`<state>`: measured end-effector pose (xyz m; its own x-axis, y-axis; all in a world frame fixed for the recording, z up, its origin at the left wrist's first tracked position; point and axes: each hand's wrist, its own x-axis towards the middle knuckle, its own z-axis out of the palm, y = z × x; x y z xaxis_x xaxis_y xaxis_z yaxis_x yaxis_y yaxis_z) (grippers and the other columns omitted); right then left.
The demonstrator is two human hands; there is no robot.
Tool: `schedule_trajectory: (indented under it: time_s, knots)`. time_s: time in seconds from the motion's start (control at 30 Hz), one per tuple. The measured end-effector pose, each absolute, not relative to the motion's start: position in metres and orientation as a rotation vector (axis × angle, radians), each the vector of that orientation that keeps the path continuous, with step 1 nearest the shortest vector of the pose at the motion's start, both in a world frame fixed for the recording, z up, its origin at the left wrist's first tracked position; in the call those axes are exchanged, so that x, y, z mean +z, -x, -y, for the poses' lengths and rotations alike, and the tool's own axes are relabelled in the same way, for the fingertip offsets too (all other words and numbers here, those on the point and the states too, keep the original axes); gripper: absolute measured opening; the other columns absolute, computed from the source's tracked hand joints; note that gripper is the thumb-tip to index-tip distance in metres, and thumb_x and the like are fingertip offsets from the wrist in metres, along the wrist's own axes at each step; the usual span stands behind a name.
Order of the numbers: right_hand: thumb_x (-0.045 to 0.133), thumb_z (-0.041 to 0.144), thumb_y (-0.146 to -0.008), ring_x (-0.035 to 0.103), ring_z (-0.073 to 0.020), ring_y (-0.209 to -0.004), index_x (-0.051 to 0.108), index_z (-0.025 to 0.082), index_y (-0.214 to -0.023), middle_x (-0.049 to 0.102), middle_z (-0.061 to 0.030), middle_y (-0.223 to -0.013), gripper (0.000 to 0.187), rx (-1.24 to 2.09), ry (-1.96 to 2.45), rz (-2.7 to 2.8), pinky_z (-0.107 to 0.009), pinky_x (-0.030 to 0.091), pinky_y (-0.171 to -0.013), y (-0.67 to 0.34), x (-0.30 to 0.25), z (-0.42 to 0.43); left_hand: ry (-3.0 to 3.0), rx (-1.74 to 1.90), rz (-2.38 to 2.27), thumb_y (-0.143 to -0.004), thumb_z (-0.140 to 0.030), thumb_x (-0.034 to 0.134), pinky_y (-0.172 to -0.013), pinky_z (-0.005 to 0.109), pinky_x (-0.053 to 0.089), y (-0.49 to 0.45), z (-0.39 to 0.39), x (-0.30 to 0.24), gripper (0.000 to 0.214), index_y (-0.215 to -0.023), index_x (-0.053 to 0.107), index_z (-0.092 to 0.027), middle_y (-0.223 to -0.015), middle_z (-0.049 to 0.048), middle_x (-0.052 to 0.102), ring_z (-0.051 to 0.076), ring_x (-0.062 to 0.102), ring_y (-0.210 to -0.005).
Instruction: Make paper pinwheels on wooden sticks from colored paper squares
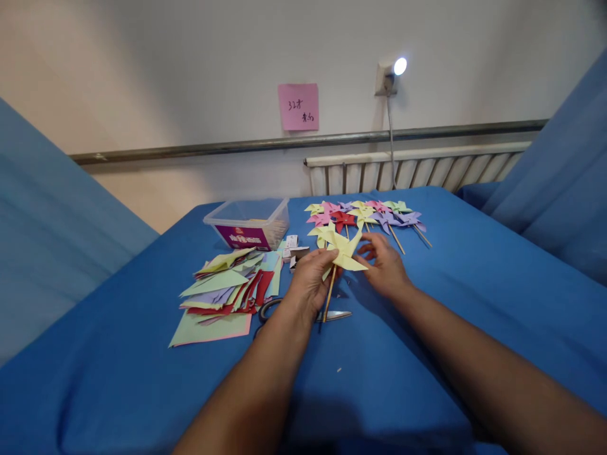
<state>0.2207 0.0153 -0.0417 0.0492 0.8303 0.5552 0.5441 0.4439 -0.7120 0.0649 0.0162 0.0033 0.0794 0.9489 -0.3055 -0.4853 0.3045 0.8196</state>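
Observation:
My left hand (309, 278) is closed on a yellow paper pinwheel (345, 251), pinching it at the top of its wooden stick (329, 296), which slants down towards me. My right hand (385, 264) is beside the pinwheel's right edge, its fingers curled and touching the paper blades. Both hands hover over the blue-covered table (427, 328). Just beyond them lies a row of several finished pinwheels (365, 216) in yellow, pink, red, purple and green.
A pile of cut coloured paper (227, 287) lies left of my hands. Scissors (303, 313) rest under my left wrist. A clear plastic box (249, 222) stands at the back left. Behind the table are a radiator (417, 169), a wall rail and a pink note (298, 107).

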Motion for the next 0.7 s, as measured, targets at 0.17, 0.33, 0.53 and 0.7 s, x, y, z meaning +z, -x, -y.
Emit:
schedule_trajectory:
  time_s: [0.17,0.33,0.53,0.7]
  knots:
    - [0.060,0.014,-0.080,0.049,-0.0256,-0.123,0.048,0.030,-0.132,0.045,-0.0096,-0.135,0.056,-0.037,0.991,1.728,-0.044,0.045,-0.098,-0.225,-0.020,-0.006,-0.609,1.116,-0.948,-0.059,-0.011,0.078,-0.049,0.021,0.049,-0.063,-0.017,0.002,0.021,-0.076,0.065,-0.012,-0.068,0.0026,0.066,0.011,0.059,-0.054]
    - [0.057,0.014,-0.084,0.048,-0.0264,-0.124,0.062,0.032,-0.113,0.047,-0.0051,-0.135,0.035,-0.165,0.979,1.894,-0.047,0.041,-0.098,-0.228,-0.016,-0.002,-0.667,1.069,-0.941,-0.060,-0.012,0.077,-0.045,0.021,0.045,-0.063,-0.016,0.004,0.016,-0.069,0.064,-0.012,-0.060,0.0005,0.060,0.009,0.054,-0.049]
    - [0.059,0.018,-0.087,0.051,-0.0247,-0.118,0.068,0.032,-0.099,0.059,-0.0031,-0.125,0.021,-0.212,1.008,2.004,-0.043,0.038,-0.096,-0.230,-0.014,-0.004,-0.708,1.045,-1.003,-0.060,-0.010,0.075,-0.043,0.020,0.042,-0.065,-0.012,0.009,0.014,-0.068,0.063,-0.012,-0.059,0.0002,0.058,0.008,0.051,-0.048]
    - [0.057,0.023,-0.091,0.054,-0.0224,-0.113,0.069,0.031,-0.097,0.064,-0.0032,-0.119,0.015,-0.289,0.991,2.051,-0.039,0.037,-0.092,-0.232,-0.011,-0.003,-0.718,1.016,-1.020,-0.061,-0.007,0.074,-0.044,0.019,0.045,-0.064,-0.013,0.008,0.016,-0.068,0.061,-0.012,-0.060,-0.0004,0.057,0.007,0.051,-0.047]
